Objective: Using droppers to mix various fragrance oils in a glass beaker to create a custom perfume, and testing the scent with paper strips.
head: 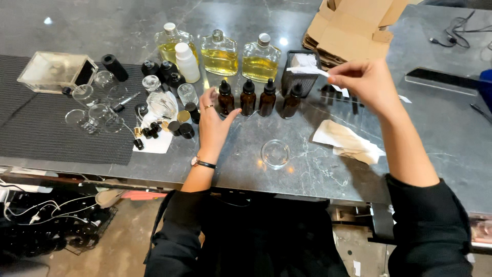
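Right hand (370, 84), upper right of the frame, is pinching a thin white paper strip (308, 70) between thumb and fingertips. The strip is narrow, flat and slightly creased, and it pokes out leftward over a black mesh holder (302, 77) that has more white strips in it. Left hand (212, 120) sits near the middle of the frame, palm side down and fingers loosely spread, holding nothing; its fingertips are right next to the first of 4 small amber dropper bottles (226, 97) with black tops (can't tell if it's actually touching the glass).

Below the hands, a small clear round glass dish (275, 153) sits on the dark marble table (446, 128), and to its right lies a crumpled stained paper towel (348, 142). Behind the dropper row stand 3 flat bottles of yellow liquid (219, 54) plus a white plastic bottle (186, 62). Left of the frame there's a black ribbed mat (51, 138) with clear glassware, black caps and a clear plastic box (56, 72). Flattened cardboard (348, 25) is at the top right.
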